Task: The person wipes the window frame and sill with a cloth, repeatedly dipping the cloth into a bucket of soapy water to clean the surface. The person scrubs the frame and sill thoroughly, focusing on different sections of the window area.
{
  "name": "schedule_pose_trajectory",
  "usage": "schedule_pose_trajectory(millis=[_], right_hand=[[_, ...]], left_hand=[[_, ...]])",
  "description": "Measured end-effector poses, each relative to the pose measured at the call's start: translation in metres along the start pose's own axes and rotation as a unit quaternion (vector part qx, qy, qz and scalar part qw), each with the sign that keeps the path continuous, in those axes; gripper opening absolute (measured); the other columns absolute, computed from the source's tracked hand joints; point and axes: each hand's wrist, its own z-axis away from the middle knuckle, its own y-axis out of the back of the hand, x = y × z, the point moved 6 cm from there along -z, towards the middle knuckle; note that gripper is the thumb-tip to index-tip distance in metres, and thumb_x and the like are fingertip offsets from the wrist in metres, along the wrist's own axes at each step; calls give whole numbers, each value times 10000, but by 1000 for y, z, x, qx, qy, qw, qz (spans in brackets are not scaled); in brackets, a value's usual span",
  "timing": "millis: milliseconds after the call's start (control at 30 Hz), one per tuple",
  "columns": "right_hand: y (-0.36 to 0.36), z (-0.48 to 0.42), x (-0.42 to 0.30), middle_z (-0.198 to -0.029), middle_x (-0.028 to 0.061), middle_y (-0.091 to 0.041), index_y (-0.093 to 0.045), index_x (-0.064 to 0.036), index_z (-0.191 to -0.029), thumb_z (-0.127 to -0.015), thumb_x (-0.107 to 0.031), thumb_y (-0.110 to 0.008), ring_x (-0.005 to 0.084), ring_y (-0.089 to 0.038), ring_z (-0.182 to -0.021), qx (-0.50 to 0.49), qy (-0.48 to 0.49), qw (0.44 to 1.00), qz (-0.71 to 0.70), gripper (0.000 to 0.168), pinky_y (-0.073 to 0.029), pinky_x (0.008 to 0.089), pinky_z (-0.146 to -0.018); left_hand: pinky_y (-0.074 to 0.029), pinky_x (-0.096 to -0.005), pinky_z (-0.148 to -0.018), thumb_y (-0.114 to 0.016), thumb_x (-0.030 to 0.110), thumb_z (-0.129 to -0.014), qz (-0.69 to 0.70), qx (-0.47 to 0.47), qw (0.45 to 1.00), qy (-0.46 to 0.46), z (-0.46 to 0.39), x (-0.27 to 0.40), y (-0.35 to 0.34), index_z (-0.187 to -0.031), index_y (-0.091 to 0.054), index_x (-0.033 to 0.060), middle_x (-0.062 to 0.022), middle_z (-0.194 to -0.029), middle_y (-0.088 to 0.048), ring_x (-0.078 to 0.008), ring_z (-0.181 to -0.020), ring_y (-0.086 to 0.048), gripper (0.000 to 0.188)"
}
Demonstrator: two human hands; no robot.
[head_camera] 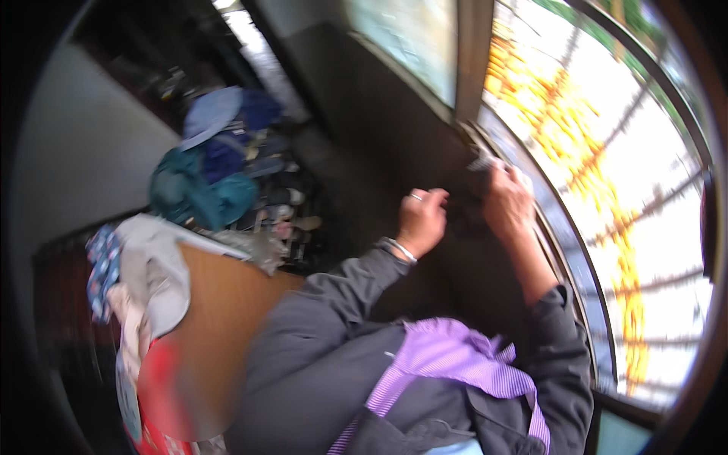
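My right hand (509,199) holds a crumpled whitish cloth (483,161) against the inner edge of the window sill (549,227), close to the foot of the window frame's upright (473,62). To its left, my left hand (422,222) hangs in the air before the dark wall below the window. Its fingers are curled, with a ring on one and a pale bracelet at the wrist. Nothing can be made out in it, and blur hides how far the fingers are closed. A purple striped apron (449,352) lies over my dark jacket.
Barred window at right, with yellow cobs or similar things outside. A wooden tabletop (227,284) at left bears a grey cap (165,284) and cloths. Beyond it are blue and teal caps (227,196) and rows of shoes (284,196). A red item (165,392) stands at lower left.
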Motion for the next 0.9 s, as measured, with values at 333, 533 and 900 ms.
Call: schedule_pose_trajectory(millis=[333,533,900], right_hand=[[105,181,58,-815,74,-640,-587,34,-1108,-775,-145,-580,228,-586,-890,25,-86,994,70,378,-447,372,-812],[168,267,71,-785,70,-599,-644,-9,-1093,-684,-11,-575,241,-598,-817,62,-165,972,157,415,-456,369,-773],[224,392,50,-704,68,-567,-654,-27,-998,-623,86,-536,251,-599,-709,137,-350,910,175,409,-454,348,-639]], left_hand=[[-474,-392,-889,-615,-82,-768,174,-71,967,-174,22,145,-39,-1130,-631,26,-90,-1003,-696,-294,-977,-615,379],[-489,-378,-866,-613,-95,-753,298,-114,918,-234,33,212,-49,-1075,-658,20,-100,-971,-693,-293,-934,-633,345],[-527,-399,-610,-725,204,-842,404,-452,716,-345,150,256,-124,-1050,-655,44,-157,-811,-667,-335,-710,-657,272]])
